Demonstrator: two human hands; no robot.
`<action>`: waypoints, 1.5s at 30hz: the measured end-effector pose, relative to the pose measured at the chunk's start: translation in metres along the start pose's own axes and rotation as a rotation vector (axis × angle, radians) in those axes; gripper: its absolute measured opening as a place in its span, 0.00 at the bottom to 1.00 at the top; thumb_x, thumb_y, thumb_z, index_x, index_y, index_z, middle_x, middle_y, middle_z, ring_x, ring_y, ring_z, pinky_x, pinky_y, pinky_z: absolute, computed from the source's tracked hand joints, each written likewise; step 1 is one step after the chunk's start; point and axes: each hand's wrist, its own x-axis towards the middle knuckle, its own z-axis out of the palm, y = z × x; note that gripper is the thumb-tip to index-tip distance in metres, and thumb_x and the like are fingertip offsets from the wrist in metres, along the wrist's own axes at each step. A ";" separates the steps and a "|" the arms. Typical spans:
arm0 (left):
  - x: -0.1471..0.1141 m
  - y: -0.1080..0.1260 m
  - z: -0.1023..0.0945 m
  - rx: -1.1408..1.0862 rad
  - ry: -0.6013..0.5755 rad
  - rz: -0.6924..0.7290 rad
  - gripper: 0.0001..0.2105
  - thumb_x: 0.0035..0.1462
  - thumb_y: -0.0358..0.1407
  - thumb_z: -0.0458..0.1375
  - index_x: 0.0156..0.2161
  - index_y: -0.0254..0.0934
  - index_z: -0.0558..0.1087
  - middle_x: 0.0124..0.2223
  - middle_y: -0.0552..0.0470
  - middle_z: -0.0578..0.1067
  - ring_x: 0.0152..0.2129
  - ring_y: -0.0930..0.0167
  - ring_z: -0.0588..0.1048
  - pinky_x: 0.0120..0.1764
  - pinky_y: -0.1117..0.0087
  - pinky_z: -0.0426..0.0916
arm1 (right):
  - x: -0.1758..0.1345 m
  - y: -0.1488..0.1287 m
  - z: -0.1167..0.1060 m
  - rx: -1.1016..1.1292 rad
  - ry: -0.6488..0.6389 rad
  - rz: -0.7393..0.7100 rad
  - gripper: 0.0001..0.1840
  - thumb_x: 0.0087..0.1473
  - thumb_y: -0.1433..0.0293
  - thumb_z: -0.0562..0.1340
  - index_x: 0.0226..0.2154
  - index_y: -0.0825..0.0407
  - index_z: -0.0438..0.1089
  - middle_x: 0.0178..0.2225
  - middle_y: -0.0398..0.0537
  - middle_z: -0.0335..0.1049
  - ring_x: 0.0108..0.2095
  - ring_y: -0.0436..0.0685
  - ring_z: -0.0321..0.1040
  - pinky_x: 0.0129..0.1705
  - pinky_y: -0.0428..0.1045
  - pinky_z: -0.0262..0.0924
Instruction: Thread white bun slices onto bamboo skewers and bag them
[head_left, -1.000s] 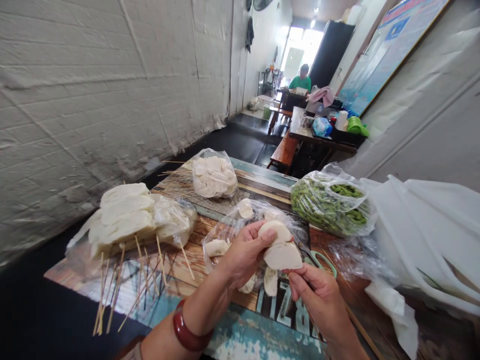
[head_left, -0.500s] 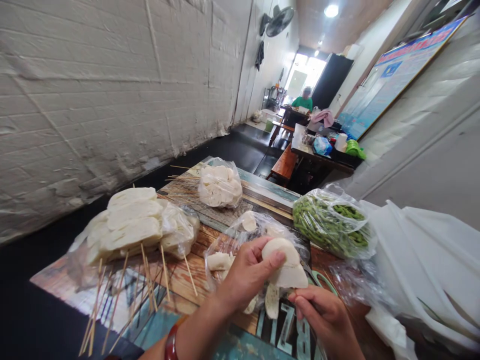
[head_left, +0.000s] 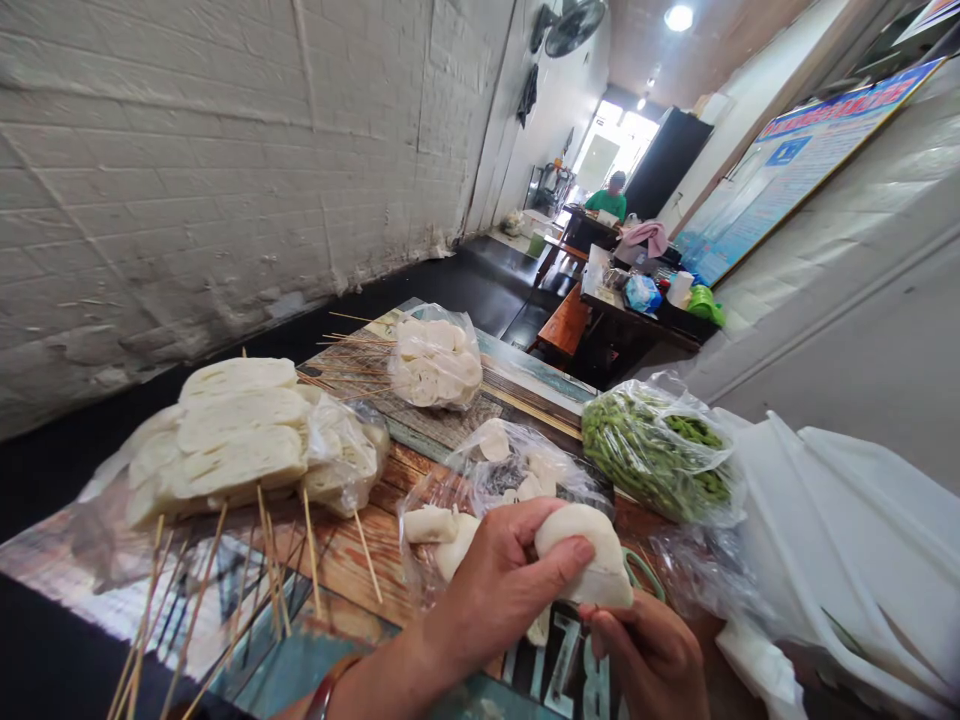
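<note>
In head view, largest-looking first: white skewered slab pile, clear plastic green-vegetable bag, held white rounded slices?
1. White skewered slab pile
2. Green-vegetable bag
3. White rounded slices in left hand

Off-white slices, green vegetables

White plastic trays lie just right of a bag of green vegetables. Well beyond the bag are a wooden bench and a person in green. A poster hangs to the bag's upper right.
</note>
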 end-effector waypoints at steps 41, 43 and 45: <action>0.007 -0.016 -0.001 -0.141 0.229 0.139 0.21 0.55 0.46 0.63 0.50 0.35 0.73 0.45 0.43 0.78 0.38 0.68 0.77 0.45 0.66 0.68 | -0.001 0.007 -0.002 0.617 0.202 0.483 0.17 0.51 0.56 0.67 0.22 0.51 0.71 0.20 0.44 0.65 0.22 0.51 0.60 0.25 0.47 0.58; -0.001 -0.003 -0.006 0.039 0.267 0.178 0.18 0.57 0.43 0.62 0.48 0.35 0.73 0.44 0.44 0.78 0.38 0.68 0.76 0.45 0.66 0.68 | 0.003 0.006 -0.003 0.692 0.214 0.503 0.16 0.49 0.56 0.69 0.25 0.52 0.73 0.20 0.43 0.65 0.21 0.49 0.58 0.25 0.46 0.56; -0.009 0.011 -0.016 0.344 0.273 0.227 0.15 0.59 0.41 0.60 0.48 0.35 0.74 0.44 0.44 0.78 0.39 0.68 0.75 0.45 0.66 0.68 | 0.005 0.005 -0.004 0.723 0.196 0.500 0.15 0.48 0.57 0.70 0.27 0.52 0.74 0.20 0.42 0.65 0.21 0.49 0.57 0.25 0.46 0.55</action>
